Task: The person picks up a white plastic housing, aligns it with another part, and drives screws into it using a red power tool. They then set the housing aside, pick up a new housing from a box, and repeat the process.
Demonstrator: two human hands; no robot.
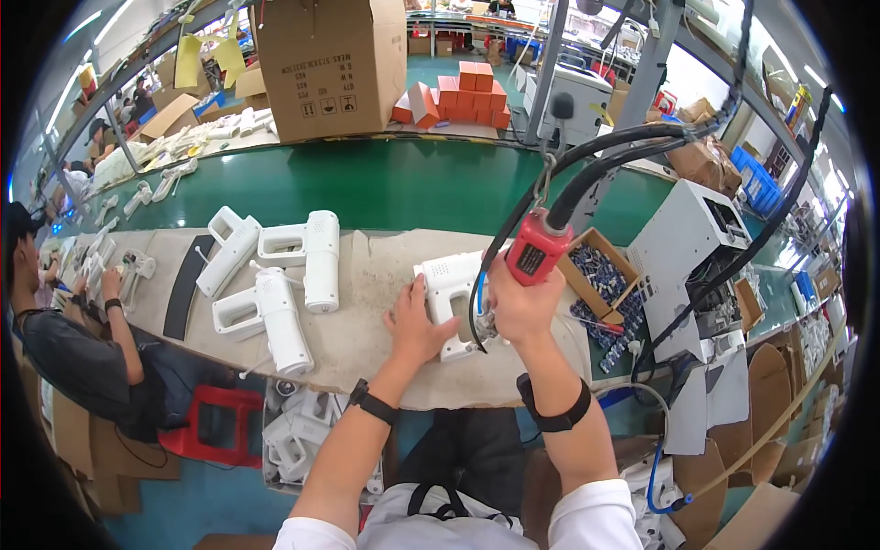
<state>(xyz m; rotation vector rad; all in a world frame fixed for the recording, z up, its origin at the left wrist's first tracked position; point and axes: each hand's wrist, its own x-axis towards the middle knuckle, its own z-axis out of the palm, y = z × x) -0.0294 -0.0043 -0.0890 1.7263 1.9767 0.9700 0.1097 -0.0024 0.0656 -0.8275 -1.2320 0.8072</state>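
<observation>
Nearest to the camera, a red power tool point(534, 252) is seen hanging from a metal hook point(544, 179), with a thick black cable point(591, 174) led upward from it. By the right hand point(522, 302) this tool is held, with the fingers closed around its lower end, over the right part of a white housing point(454, 272). The tip of the tool is hidden, so its contact with the housing cannot be told.

The white housing is laid on a beige mat point(385, 261). It is touched at its left side by the left hand point(419, 325), which is kept wide, with fingers spread and thumb near the handle opening.

To the left of the housing, three similar white housings point(321, 266) are placed; farther left of it lies a dark curved strip point(188, 289). To its right, small blue-and-silver parts point(596, 270) are kept in and beside a cardboard tray point(601, 243). Behind it, the green surface point(385, 179) is stretched, with a large carton point(330, 73) standing beyond.

The housing is judged to be light, stiff plastic, rather smooth, so it may slide or be scratched. It would be best held by the thick body or the looped handle, without hard squeezing.
</observation>
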